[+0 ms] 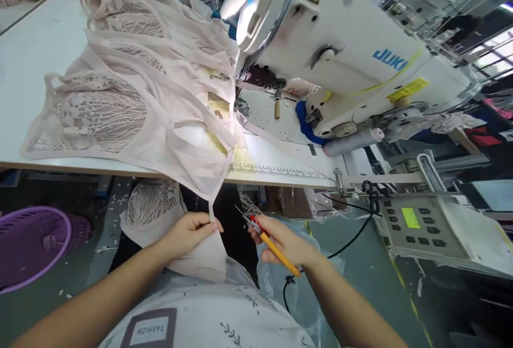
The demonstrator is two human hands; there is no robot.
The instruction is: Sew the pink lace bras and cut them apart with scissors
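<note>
My left hand [192, 236] pinches a narrow strap end of a pale pink lace garment [172, 139] just below the table's front edge. Part of a pale garment with a lace cup [154, 203] hangs over my lap under that hand. To its right, my right hand [282, 241] is wrapped round small scissors [278, 254] with an orange handle, their thin blades pointing up and left, apart from the cloth. Several more pale lace pieces [128, 14] lie in an overlapping row on the white table [24, 102].
A white sewing machine [352, 32] with a lit lamp stands at the back right. A control panel [425, 225] sits at the right, with a black cable hanging beside it. A purple basket [60, 219] is on the lower left. A ruler strip [280, 170] runs along the table edge.
</note>
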